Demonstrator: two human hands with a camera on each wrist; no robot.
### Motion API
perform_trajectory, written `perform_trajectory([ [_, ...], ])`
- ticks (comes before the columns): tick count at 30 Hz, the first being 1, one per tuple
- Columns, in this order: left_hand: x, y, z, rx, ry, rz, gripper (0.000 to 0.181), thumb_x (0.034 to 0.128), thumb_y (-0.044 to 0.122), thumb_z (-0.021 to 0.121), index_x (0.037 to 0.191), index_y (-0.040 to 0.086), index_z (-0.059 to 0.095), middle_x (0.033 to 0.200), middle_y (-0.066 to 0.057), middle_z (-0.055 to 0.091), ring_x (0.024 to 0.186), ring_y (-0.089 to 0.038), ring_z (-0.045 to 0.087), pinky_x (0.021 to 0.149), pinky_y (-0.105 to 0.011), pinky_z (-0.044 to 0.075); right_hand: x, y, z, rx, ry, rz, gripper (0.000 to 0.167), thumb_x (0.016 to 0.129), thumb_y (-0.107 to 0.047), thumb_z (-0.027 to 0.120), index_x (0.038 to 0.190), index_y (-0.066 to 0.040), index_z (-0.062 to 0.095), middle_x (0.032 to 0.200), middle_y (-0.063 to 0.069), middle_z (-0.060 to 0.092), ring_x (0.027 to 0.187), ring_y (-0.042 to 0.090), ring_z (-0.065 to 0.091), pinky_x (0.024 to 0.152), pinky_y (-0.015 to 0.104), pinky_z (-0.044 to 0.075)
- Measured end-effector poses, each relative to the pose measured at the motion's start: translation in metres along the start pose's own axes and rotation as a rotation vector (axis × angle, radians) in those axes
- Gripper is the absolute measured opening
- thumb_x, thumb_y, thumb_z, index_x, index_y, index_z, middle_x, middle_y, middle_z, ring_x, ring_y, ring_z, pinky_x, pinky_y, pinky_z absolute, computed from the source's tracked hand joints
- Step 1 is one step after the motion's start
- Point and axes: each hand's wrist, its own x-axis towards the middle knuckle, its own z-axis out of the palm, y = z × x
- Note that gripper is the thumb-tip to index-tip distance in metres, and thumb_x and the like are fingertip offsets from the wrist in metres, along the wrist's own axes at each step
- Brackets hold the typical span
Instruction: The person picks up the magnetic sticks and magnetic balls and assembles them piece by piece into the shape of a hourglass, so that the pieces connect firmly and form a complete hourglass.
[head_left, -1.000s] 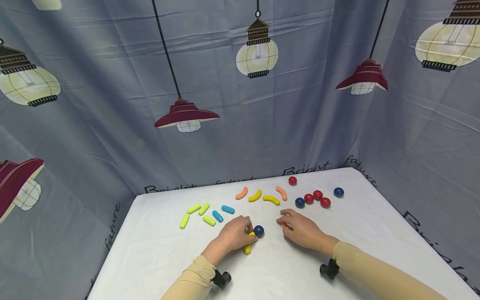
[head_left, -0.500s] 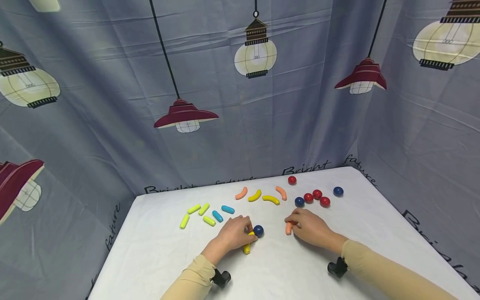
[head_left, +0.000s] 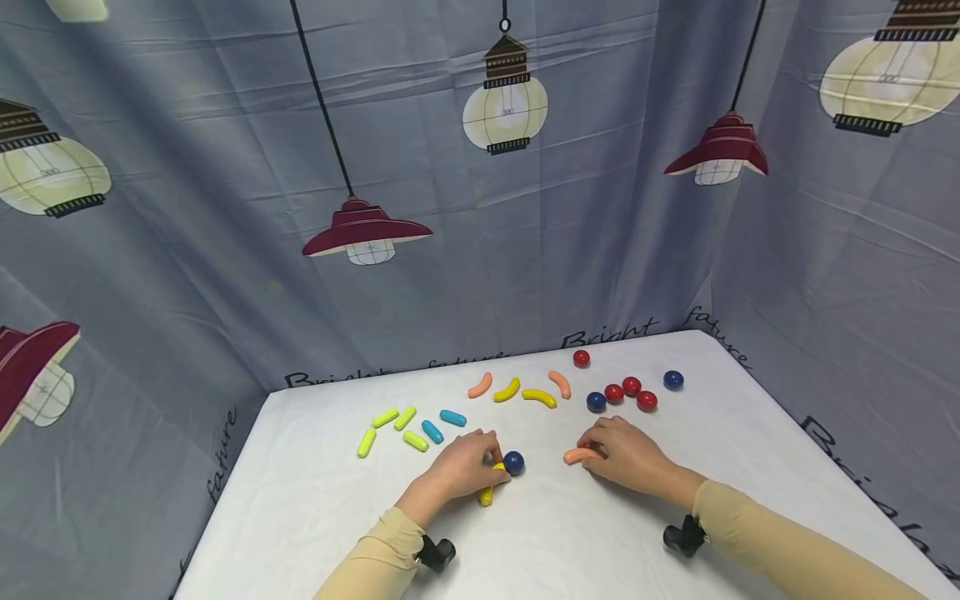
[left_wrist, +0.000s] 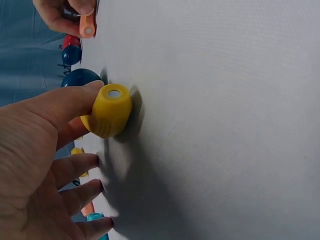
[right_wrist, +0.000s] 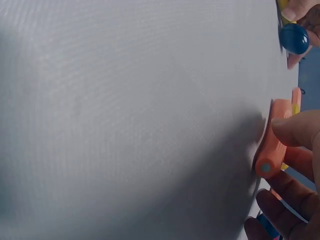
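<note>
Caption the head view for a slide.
Left hand pinches a yellow stick beside a blue ball; right hand holds an orange stick.

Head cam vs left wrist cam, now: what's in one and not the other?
Head only: the lime-green sticks, the printed lamps and both tan sleeves.

Left wrist only: the pale disc on the near end of the held yellow piece, and a similar one on the held orange piece.

Both: the left hand pinching the yellow piece, the blue ball near it, the right hand holding the orange piece, and the white tabletop.
</note>
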Motion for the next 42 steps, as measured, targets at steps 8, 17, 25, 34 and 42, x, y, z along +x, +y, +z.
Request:
perform_trajectory([
  [8,-0.0002,-0.0013,-0.0006,-0.008,-0.013,0.007,0.021,0.0869,0.039,0.082,0.09,0.025,0.067,0.144,-0.011,0.059,0.131,-0.029,0.055,0.107,-0.043,0.046,-0.0015,-0.0046,0.0024,0.06,0.021,0.001,0.02,0.086,-0.025,0.084,0.105,-0.023,0.078,0.095,-0.013,0.065,0.088,0.009,0.055,0.081,0.035,0.051],
  [17,-0.0012,-0.0012,-0.0022,-0.024,-0.012,0.01,0.021,0.0871,0.037,0.082,0.093,0.023,0.068,0.145,-0.012,0.058,0.136,-0.031,0.051,0.112,-0.047,0.041,0.0005,-0.0072,0.0056,0.074,0.03,0.0,0.018,0.085,-0.025,0.086,0.101,-0.023,0.079,0.091,-0.014,0.065,0.087,0.009,0.056,0.083,0.037,0.052],
  [25,-0.0017,-0.0018,-0.0036,-0.032,-0.03,0.017,0.024,0.0858,0.033,0.082,0.096,0.021,0.064,0.099,0.008,0.062,0.104,-0.018,0.06,0.11,-0.048,0.041,0.0027,-0.0077,0.0094,0.063,0.026,0.034,0.017,0.084,-0.029,0.086,0.098,-0.024,0.078,0.088,-0.016,0.063,0.087,0.01,0.056,0.085,0.04,0.05],
  [34,-0.0018,-0.0019,-0.0032,-0.042,-0.019,0.019,0.024,0.0844,0.029,0.082,0.091,0.02,0.061,0.107,0.004,0.066,0.123,-0.025,0.059,0.116,-0.055,0.034,0.003,-0.0089,0.0087,0.059,0.024,0.031,0.015,0.084,-0.027,0.086,0.096,-0.025,0.077,0.087,-0.016,0.062,0.086,0.01,0.056,0.085,0.041,0.05],
  [42,-0.0021,-0.0021,-0.0031,-0.057,-0.02,0.008,0.021,0.0863,0.029,0.081,0.09,0.021,0.062,0.137,-0.009,0.063,0.137,-0.029,0.05,0.117,-0.054,0.032,0.0034,-0.0105,0.0089,0.056,0.027,0.036,0.014,0.084,-0.028,0.086,0.094,-0.025,0.076,0.085,-0.016,0.062,0.086,0.011,0.055,0.084,0.041,0.049],
])
